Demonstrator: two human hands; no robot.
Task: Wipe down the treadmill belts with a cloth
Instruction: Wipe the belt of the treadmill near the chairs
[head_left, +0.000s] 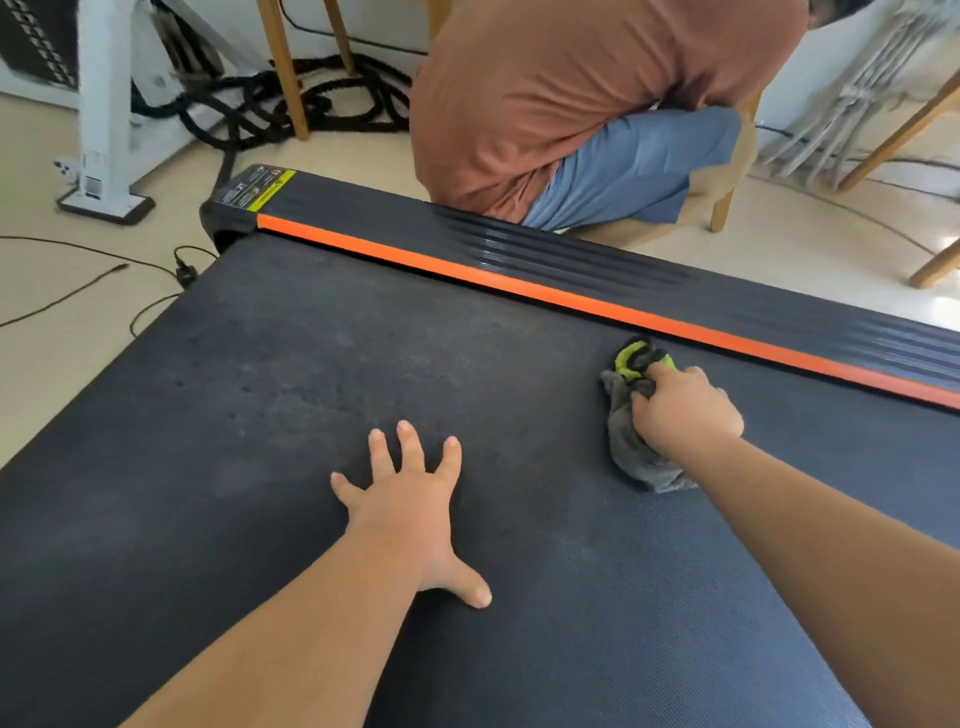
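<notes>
Gripping grey cloth (636, 457) on belt (311, 364), right hand (685, 410); yellow label (271, 189) illegibly blurred.

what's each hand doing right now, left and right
Left hand: open, fingers spread, pressed flat on the treadmill belt.
Right hand: closed, gripping the grey cloth against the belt near the orange stripe.

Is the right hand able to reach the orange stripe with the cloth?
Probably yes. The right hand grips the cloth close beside the orange stripe, with only bare belt between them.
</notes>
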